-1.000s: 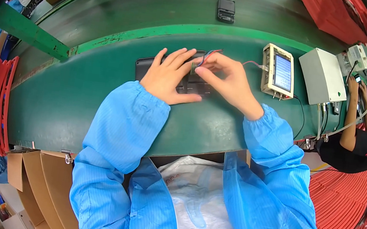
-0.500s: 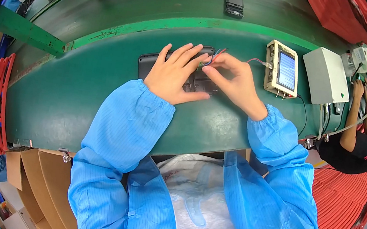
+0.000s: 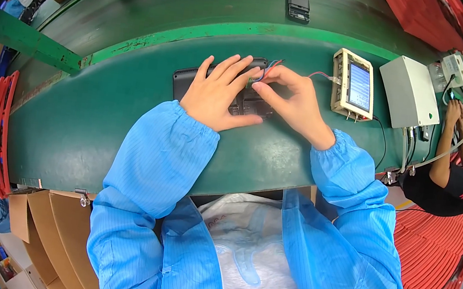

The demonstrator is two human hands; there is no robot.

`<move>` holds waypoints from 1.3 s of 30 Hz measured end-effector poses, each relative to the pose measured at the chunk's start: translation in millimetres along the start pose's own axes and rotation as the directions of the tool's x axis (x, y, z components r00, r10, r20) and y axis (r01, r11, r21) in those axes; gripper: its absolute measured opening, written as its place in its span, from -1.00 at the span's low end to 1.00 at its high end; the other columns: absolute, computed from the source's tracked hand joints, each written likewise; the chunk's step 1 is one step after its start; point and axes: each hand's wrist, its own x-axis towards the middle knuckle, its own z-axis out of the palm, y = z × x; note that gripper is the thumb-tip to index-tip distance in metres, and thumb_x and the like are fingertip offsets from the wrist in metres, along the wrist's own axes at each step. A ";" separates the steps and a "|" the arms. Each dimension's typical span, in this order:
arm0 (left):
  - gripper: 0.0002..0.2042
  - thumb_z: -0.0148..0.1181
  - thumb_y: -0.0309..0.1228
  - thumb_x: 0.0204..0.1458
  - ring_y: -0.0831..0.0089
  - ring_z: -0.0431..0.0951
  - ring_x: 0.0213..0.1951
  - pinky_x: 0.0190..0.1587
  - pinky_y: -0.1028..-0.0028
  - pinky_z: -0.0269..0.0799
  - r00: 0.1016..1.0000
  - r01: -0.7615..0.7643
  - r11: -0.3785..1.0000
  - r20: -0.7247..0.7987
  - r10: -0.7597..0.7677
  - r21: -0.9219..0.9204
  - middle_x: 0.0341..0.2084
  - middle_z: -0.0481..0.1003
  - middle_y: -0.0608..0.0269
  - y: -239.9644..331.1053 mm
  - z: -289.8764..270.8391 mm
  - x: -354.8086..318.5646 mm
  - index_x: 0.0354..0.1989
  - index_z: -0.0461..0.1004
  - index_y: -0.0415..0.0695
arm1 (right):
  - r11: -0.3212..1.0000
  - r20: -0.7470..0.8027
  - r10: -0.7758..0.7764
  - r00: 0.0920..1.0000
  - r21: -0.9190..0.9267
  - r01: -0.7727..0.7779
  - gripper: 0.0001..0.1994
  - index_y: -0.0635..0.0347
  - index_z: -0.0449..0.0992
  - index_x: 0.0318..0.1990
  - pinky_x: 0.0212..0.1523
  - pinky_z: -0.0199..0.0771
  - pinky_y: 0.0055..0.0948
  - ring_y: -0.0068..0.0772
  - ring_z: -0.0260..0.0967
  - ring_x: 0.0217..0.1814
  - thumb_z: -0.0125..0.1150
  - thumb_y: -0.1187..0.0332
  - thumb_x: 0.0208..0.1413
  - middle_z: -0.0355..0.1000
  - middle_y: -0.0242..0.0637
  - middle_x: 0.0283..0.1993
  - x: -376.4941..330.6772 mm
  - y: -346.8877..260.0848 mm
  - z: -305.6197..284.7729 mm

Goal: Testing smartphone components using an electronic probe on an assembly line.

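A black plastic device (image 3: 181, 83) lies on the green tabletop, mostly covered by my hands. My left hand (image 3: 215, 92) rests flat on it, fingers spread and thumb stretched toward the right. At the device's right part, my right hand (image 3: 294, 100) pinches a small connector with thumb and forefinger. Red, blue and black wires (image 3: 272, 69) rise from it beside my fingertips. Most of the connector is hidden by the fingers, with a bit of green showing. A dark recess (image 3: 243, 106) in the device shows between my two hands.
To the right stand a cream meter with a lit screen (image 3: 360, 86), joined to a red lead, and a white box (image 3: 410, 93). Beyond a green rail (image 3: 200, 32), a small black device (image 3: 298, 6) lies on the conveyor. A co-worker (image 3: 445, 180) is at far right, near stacked red trays (image 3: 430, 249).
Both hands keep nearly the same pose on the device. The whole view has shifted slightly; no grip has visibly changed.
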 end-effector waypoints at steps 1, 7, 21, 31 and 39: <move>-0.13 0.35 0.24 -0.06 0.10 0.14 0.48 0.45 -0.19 -0.09 1.000 0.000 1.000 0.000 0.000 0.000 0.45 0.19 0.12 -0.1 0.0 -0.1 0.30 0.37 -0.16 | 1.000 -0.001 0.003 1.000 -0.001 -0.003 -0.78 0.33 0.60 -0.12 -0.01 0.58 -0.39 -0.36 0.63 -0.10 0.38 0.39 0.17 0.64 -0.19 -0.20 0.1 -0.1 0.0; -0.13 0.32 0.26 -0.04 0.14 0.14 0.47 0.46 -0.19 -0.08 1.000 -0.006 1.000 -0.003 0.006 0.023 0.44 0.20 0.14 -1.9 1.9 -0.5 0.38 0.30 -0.03 | 0.999 0.012 -0.006 1.000 -0.034 0.007 -0.81 0.31 0.60 -0.15 -0.04 0.58 -0.40 -0.38 0.62 -0.14 0.38 0.39 0.17 0.64 -0.21 -0.24 -0.2 0.5 0.7; -0.10 0.29 0.29 -0.02 0.15 0.13 0.48 0.46 -0.21 -0.11 1.000 -0.004 1.000 0.025 0.003 0.030 0.45 0.19 0.14 -3.6 2.7 -0.3 0.41 0.27 -0.04 | 0.998 0.051 -0.026 0.998 -0.047 0.028 -0.85 0.30 0.59 -0.17 -0.12 0.59 -0.43 -0.41 0.63 -0.23 0.36 0.44 0.14 0.64 -0.23 -0.32 1.0 -0.3 1.7; -0.12 0.30 0.27 -0.02 0.15 0.12 0.48 0.46 -0.21 -0.11 1.000 -0.003 1.000 0.023 0.002 0.026 0.45 0.19 0.14 -3.0 2.4 -0.1 0.39 0.30 -0.04 | 1.000 0.089 0.030 0.996 -0.002 -0.030 -0.87 0.30 0.56 -0.20 -0.03 0.53 -0.44 -0.50 0.57 -0.14 0.36 0.46 0.17 0.63 -0.29 -0.24 0.5 -1.3 -0.5; -0.13 0.31 0.27 -0.03 0.17 0.12 0.48 0.45 -0.21 -0.09 1.000 0.004 1.000 0.017 -0.004 0.030 0.44 0.20 0.15 -2.6 2.4 0.2 0.36 0.34 -0.08 | 0.999 0.095 0.049 0.994 -0.010 -0.049 -0.87 0.29 0.58 -0.17 0.00 0.53 -0.43 -0.50 0.57 -0.10 0.35 0.46 0.17 0.63 -0.30 -0.23 0.0 0.4 -0.4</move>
